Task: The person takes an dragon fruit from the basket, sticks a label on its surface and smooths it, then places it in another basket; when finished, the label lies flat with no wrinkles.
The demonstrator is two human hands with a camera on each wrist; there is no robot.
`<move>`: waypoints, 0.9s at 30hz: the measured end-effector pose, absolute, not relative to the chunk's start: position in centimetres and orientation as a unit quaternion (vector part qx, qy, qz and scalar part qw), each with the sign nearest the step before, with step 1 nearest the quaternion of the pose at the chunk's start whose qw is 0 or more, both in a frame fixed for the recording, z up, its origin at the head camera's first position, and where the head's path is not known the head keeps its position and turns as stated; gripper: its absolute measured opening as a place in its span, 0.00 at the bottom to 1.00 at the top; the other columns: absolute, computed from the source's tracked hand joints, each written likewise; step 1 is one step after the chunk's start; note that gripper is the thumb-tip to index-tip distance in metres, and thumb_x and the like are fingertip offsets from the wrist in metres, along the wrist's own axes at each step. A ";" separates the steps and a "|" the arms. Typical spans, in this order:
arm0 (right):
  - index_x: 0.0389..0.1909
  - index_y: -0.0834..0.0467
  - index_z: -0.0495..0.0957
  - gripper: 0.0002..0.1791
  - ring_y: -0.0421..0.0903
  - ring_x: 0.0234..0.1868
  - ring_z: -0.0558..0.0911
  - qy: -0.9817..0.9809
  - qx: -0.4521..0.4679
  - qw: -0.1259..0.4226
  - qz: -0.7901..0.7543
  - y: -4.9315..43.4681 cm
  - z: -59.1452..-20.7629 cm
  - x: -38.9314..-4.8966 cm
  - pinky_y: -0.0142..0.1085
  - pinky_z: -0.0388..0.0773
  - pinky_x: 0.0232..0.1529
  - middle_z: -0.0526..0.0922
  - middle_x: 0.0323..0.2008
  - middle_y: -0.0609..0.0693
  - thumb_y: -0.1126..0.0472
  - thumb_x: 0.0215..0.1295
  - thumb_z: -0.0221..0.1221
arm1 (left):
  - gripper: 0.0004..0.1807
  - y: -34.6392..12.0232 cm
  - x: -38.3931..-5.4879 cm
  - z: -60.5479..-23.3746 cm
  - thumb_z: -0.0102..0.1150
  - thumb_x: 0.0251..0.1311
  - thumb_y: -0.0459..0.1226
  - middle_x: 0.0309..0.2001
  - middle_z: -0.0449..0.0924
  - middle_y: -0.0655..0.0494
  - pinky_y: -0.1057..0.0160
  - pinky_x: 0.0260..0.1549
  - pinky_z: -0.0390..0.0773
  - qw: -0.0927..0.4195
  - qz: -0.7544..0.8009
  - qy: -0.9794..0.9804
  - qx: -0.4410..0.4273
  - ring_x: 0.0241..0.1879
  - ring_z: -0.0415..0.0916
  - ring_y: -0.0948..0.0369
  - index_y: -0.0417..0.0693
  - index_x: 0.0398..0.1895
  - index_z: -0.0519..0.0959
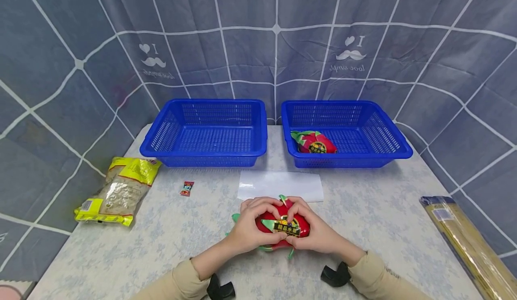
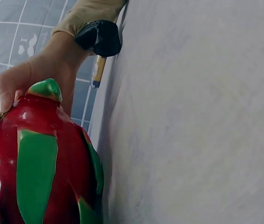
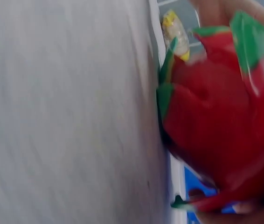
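Note:
Both hands cup a glossy red dragon fruit [image 1: 304, 229] with green scales, low over the table in front of the body. On the left side of it, my left hand [image 1: 251, 228] holds it with bent fingers; my right hand [image 1: 315, 230] grips the other side. Fingertips and thumbs of both meet at a black and gold label [image 1: 287, 229] across its upper face. The left wrist view shows the dragon fruit [image 2: 38, 168] from its smooth red side, a green tip upward. In the right wrist view the dragon fruit [image 3: 216, 116] fills the right half, slightly blurred.
Two blue baskets [image 1: 203, 160] stand at the back; the right basket [image 1: 363, 161] holds another dragon fruit [image 1: 317, 143]. A white sheet [image 1: 280, 185] lies beyond the hands. Leftward are a small red packet [image 1: 187, 188] and a yellow bag [image 1: 123, 192]; a long wrapped package [image 1: 468, 241] lies right.

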State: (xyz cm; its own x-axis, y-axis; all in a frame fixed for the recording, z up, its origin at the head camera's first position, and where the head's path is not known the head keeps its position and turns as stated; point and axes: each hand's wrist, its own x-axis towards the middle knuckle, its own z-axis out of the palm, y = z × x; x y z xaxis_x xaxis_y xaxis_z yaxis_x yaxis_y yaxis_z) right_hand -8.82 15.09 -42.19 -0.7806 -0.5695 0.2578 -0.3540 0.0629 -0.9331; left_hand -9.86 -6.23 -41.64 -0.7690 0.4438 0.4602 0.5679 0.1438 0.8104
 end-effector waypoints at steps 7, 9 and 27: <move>0.40 0.54 0.70 0.19 0.63 0.62 0.62 0.740 -0.247 0.063 -0.623 14.5 -42.3 -8.5 0.36 0.75 0.49 0.59 0.65 0.58 0.68 0.51 0.68 | 0.13 -6.2 -10.2 -41.9 0.71 0.46 0.37 0.52 0.77 0.59 0.44 0.52 0.49 0.059 -0.574 -0.748 -0.328 0.56 0.68 0.58 0.54 0.33 0.76; 0.41 0.52 0.72 0.19 0.61 0.63 0.62 0.753 -0.227 0.046 -0.616 14.3 -42.3 -8.4 0.35 0.73 0.51 0.61 0.65 0.57 0.65 0.50 0.70 | 0.11 -6.2 -10.3 -42.0 0.69 0.49 0.36 0.52 0.77 0.57 0.43 0.53 0.49 0.058 -0.585 -0.743 -0.320 0.56 0.68 0.57 0.53 0.33 0.76; 0.50 0.43 0.71 0.20 0.56 0.65 0.61 0.805 -0.244 0.050 -0.538 14.9 -41.6 -8.6 0.40 0.71 0.54 0.63 0.64 0.50 0.57 0.58 0.65 | 0.05 -6.9 -11.1 -41.3 0.57 0.59 0.31 0.54 0.76 0.48 0.51 0.58 0.63 -0.054 -0.629 -0.708 -0.316 0.58 0.67 0.51 0.41 0.36 0.81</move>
